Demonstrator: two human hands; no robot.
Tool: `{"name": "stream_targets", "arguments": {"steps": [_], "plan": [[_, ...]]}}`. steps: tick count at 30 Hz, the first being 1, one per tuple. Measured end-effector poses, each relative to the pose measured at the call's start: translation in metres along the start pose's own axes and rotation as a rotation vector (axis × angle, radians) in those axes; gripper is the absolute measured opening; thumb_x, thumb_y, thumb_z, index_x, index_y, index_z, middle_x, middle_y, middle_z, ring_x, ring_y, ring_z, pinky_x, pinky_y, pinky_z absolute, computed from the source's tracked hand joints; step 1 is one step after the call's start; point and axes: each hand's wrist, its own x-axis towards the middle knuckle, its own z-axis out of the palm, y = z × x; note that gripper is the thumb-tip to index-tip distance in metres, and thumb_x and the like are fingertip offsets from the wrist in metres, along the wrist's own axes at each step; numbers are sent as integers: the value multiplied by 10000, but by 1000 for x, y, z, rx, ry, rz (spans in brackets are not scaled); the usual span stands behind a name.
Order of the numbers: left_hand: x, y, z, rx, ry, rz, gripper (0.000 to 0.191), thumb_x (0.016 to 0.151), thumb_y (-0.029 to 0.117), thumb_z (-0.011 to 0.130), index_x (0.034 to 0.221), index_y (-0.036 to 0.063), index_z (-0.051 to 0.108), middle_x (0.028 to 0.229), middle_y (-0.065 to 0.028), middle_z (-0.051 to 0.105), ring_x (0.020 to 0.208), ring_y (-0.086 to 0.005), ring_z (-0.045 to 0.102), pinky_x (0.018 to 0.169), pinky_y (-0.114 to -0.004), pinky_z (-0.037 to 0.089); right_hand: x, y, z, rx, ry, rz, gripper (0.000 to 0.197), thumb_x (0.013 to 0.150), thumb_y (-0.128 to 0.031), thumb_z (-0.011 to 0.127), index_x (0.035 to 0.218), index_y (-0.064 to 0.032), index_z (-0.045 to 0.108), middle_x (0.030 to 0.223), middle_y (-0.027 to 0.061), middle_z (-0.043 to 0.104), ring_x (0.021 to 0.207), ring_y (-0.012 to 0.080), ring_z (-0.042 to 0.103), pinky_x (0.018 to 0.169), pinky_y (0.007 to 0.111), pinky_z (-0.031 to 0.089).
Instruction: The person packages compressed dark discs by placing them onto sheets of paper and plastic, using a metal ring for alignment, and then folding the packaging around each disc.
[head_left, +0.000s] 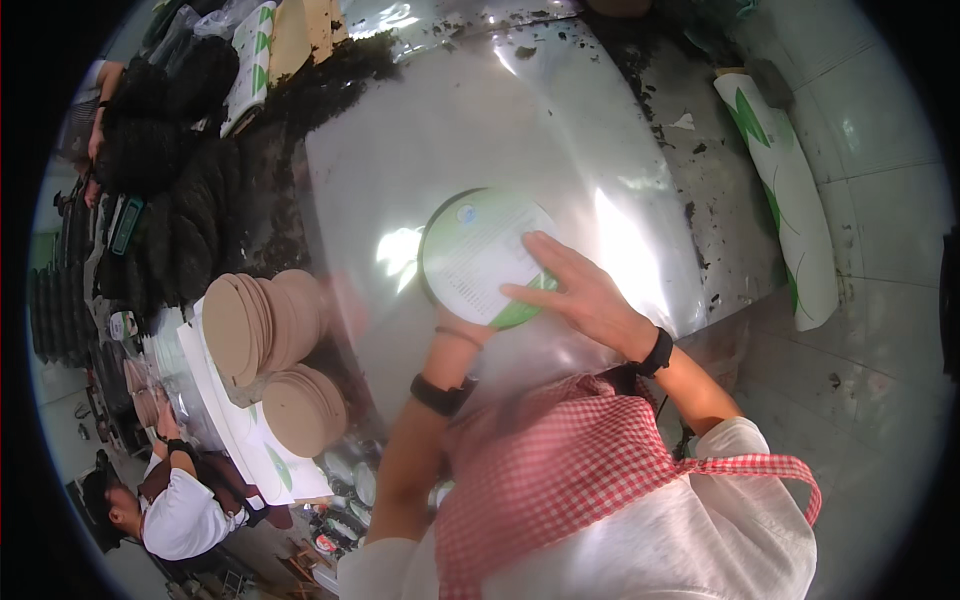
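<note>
A round disc with a printed green and white label (480, 247) is held over the shiny sheet-covered table (420, 135). My left hand (463, 324) supports it from below, its fingers hidden beneath the disc. My right hand (574, 289) lies on the label's right side with the thumb and fingers spread and nothing gripped between them. A dark rim shows along the disc's upper left edge. The label bears small print.
Stacks of round brown discs (236, 326) stand at the left, beside printed sheets (281, 457). Dark fibrous bundles (165, 150) lie at the upper left. A rolled printed sheet (795, 217) is at the right. A co-worker (187, 510) works at the lower left; another person's arm (101, 112) shows above.
</note>
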Motion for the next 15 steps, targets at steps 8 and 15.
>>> {"name": "stream_targets", "arguments": {"steps": [8,15], "plan": [[-3,-17,15,-101,-30,9,579,959,359,546,1465,121,399,1477,-108,448,1354,-280,423,1132,-418,324,28,-14,-19,-138,-228,20,521,847,-190,627,1359,-127,552,1435,215,455,1307,365,470,1059,457,403],[6,31,-14,276,-103,91,699,944,391,566,1500,76,282,1522,-128,365,1399,-306,354,1162,-417,279,74,6,55,-138,115,176,607,950,-353,539,1351,95,453,1461,288,400,1348,422,404,1110,492,321]]}}
